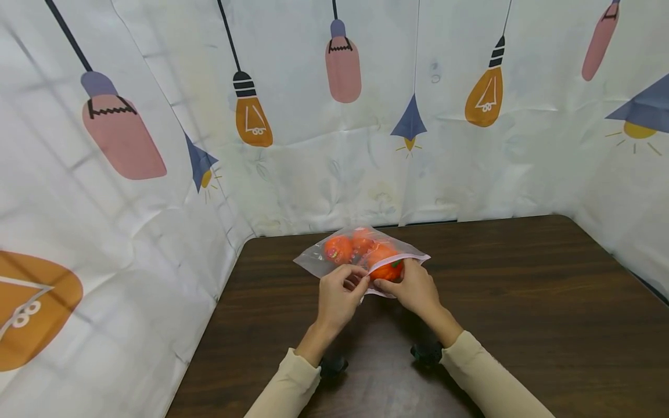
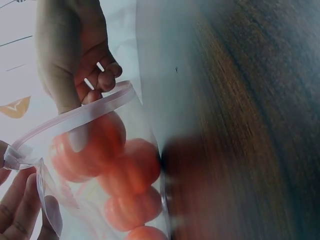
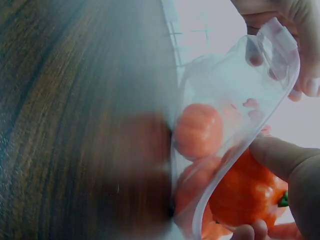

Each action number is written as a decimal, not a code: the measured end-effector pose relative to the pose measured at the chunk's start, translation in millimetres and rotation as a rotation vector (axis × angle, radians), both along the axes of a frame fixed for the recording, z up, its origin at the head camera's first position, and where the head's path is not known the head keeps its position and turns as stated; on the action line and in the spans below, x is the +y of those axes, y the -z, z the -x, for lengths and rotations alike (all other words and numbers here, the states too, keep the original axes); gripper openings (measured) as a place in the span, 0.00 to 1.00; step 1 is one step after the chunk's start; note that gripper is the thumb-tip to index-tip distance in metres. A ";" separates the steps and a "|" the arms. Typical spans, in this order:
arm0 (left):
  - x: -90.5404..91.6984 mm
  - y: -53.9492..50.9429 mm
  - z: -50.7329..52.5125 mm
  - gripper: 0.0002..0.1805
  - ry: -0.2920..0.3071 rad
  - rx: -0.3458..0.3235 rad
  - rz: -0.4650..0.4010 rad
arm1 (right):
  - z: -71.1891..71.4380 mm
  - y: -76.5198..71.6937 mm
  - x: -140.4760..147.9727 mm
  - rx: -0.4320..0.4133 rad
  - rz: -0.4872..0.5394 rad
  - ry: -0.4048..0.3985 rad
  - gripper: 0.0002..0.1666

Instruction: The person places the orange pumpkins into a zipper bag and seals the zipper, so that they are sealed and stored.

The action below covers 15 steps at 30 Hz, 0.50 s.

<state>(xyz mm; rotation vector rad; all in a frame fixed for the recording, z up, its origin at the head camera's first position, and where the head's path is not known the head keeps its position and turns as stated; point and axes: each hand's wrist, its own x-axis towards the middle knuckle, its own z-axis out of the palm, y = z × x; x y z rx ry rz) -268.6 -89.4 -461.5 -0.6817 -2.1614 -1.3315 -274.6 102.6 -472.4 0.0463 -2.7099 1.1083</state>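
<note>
A clear zip bag [image 1: 315,260] lies on the table with several small orange ribbed pumpkins [image 1: 338,249] inside. My left hand [image 1: 337,297] pinches the bag's rim at the near left of its mouth. My right hand [image 1: 416,291] reaches into the mouth and grips another pumpkin [image 3: 245,192], thumb on one side and fingertips on the other. This pumpkin has a green stem and sits just inside the bag's opening, against the others. In the left wrist view, the bag's pink zip edge [image 2: 75,116] crosses in front of my right thumb.
The dark wood-grain table [image 1: 502,302] stretches out on both sides of the bag. A white cloth printed with hanging lamps [image 1: 313,174] stands behind the table and along its left and right sides. Dark wrist devices [image 1: 427,353] hang under both wrists, close to the tabletop.
</note>
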 end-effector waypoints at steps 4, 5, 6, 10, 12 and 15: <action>0.8 0.8 -0.2 0.04 0.004 0.001 -0.005 | 1.1 0.8 -0.7 0.005 0.042 -0.037 0.42; 0.9 0.9 -0.1 0.04 0.005 0.002 -0.006 | 1.6 1.1 -1.1 0.006 0.057 -0.056 0.40; 0.8 0.9 -0.1 0.04 0.006 0.004 -0.005 | 2.2 1.6 -1.5 0.007 0.072 -0.074 0.39; 0.3 0.5 0.1 0.04 0.006 0.008 -0.002 | 4.1 2.9 -3.1 0.005 0.130 -0.132 0.32; 0.1 0.6 0.3 0.04 0.004 0.008 0.002 | 4.1 3.2 -3.7 0.009 0.154 -0.143 0.31; 0.2 1.1 0.9 0.03 0.004 0.007 0.008 | 3.2 3.6 -4.2 0.015 0.200 -0.152 0.28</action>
